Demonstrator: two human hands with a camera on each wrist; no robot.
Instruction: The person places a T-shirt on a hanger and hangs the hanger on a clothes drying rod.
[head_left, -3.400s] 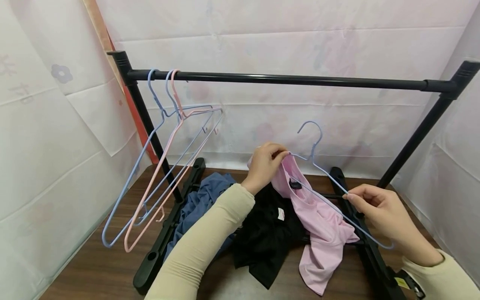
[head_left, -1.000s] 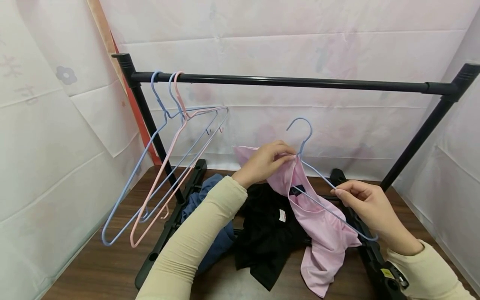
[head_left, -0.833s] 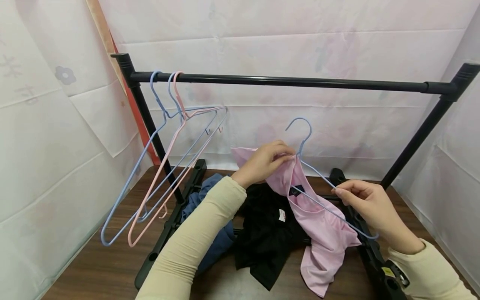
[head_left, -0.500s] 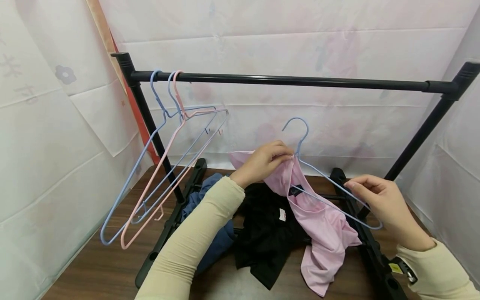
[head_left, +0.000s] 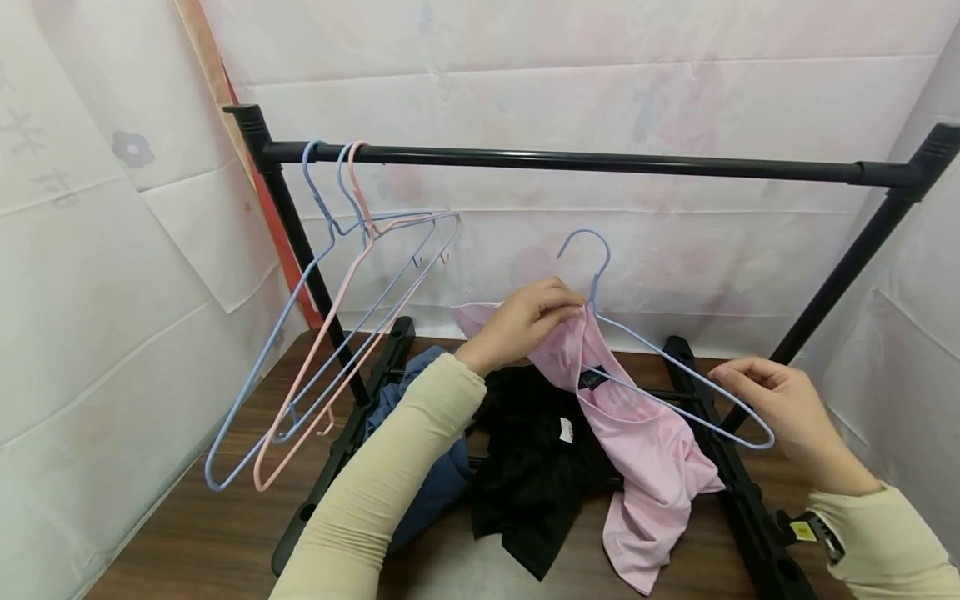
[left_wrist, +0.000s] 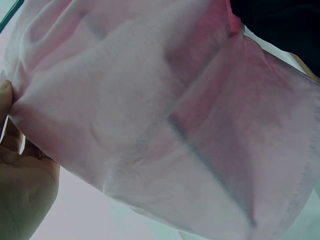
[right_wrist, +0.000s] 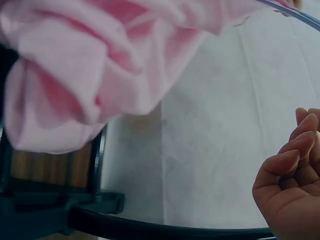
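Pale sheeting (head_left: 525, 100) backs the worktop (head_left: 180, 517); left hand (head_left: 517, 327) pinches the pink top (head_left: 637, 450), right hand (head_left: 795, 408) (loosely curled) holds nothing, so the unsupported blue hanger (head_left: 594, 290) could tip.

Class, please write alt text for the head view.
A person's left hand pinches a pink garment beside the neck of a blue hanger partly inside it; the right hand is near the hanger's exposed end. Three other hangers hang on a black rack.
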